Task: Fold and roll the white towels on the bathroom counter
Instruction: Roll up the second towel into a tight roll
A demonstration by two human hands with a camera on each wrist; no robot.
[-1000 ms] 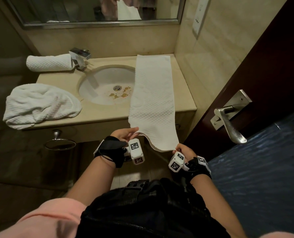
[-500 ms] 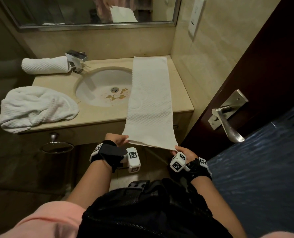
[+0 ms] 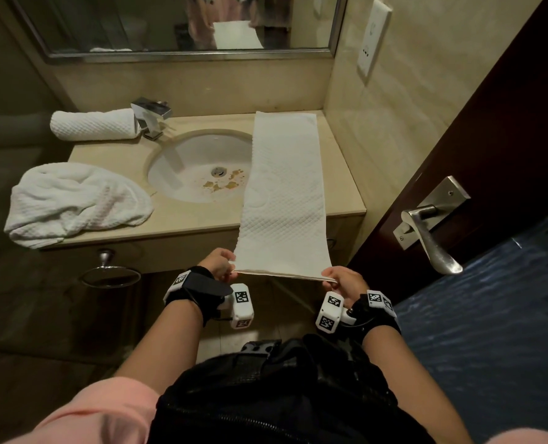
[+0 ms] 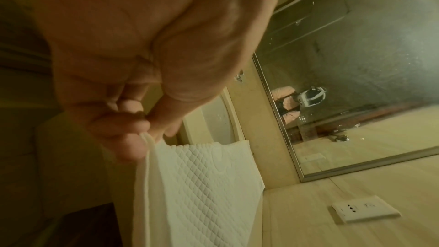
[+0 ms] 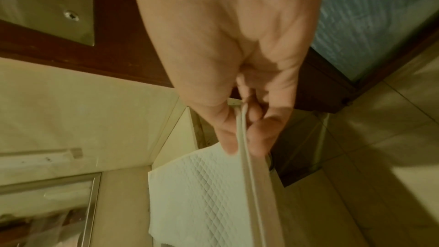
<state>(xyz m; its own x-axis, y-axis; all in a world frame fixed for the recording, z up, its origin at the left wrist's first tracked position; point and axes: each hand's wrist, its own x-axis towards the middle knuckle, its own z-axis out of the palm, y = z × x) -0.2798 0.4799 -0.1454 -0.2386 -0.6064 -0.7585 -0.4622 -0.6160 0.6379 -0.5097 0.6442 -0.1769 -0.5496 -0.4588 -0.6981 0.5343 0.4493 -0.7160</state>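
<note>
A folded towel (image 3: 284,200), laid along the surface (image 3: 112,155), is pinched at its near corners by the left hand (image 3: 219,263) and the right hand (image 3: 343,282); no legible writing is seen.

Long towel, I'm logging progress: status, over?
Left hand and right hand each pinch a near corner. Folded long towel taut, far end on counter. Rolled towel by faucet; crumpled towel waiting. Nothing blocking.

Sink (image 3: 183,174): oval white basin set into the beige counter, brown specks scattered near the drain.
Faucet (image 3: 151,115): square chrome, mounted behind the basin.
Mirror (image 3: 176,24): metal-framed, hung on the wall above.
Wall socket (image 3: 372,36): white, fixed to the right wall.
Door handle (image 3: 426,232): silver lever on a dark wooden door.
Towel ring (image 3: 110,275): chrome, fixed below the counter front.
</note>
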